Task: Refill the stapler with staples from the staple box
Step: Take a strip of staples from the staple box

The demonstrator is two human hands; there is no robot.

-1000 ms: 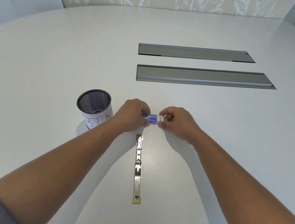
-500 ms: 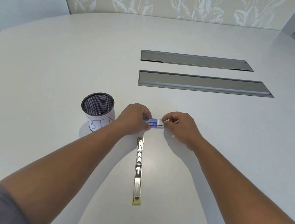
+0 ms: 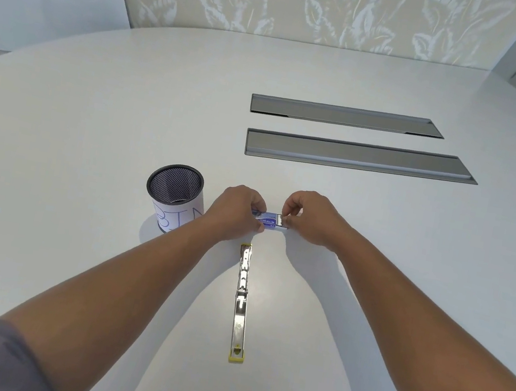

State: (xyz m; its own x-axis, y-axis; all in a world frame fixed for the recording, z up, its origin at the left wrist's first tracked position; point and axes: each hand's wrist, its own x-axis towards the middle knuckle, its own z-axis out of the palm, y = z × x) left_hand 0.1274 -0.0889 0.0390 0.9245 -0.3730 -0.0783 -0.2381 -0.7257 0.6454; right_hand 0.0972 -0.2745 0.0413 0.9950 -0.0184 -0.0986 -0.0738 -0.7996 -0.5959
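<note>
A small blue and white staple box (image 3: 270,222) lies on the white table (image 3: 88,139) between my two hands. My left hand (image 3: 236,213) grips its left end. My right hand (image 3: 309,216) pinches its right end, where the white inner tray shows slightly. The stapler (image 3: 242,302), metal with yellow ends, lies unfolded flat on the table just in front of the box, pointing toward me. Whether staples are in the box or the stapler is not visible.
A black mesh pen cup (image 3: 175,198) with a white paper label stands left of my left hand. Two long grey cable flaps (image 3: 359,156) are set into the table farther back. A patterned wall panel (image 3: 316,3) rises behind the table.
My hands stay on the staple box. The fingers of my right hand have shifted to pinch the box's right end. The camera view has tilted up slightly.
</note>
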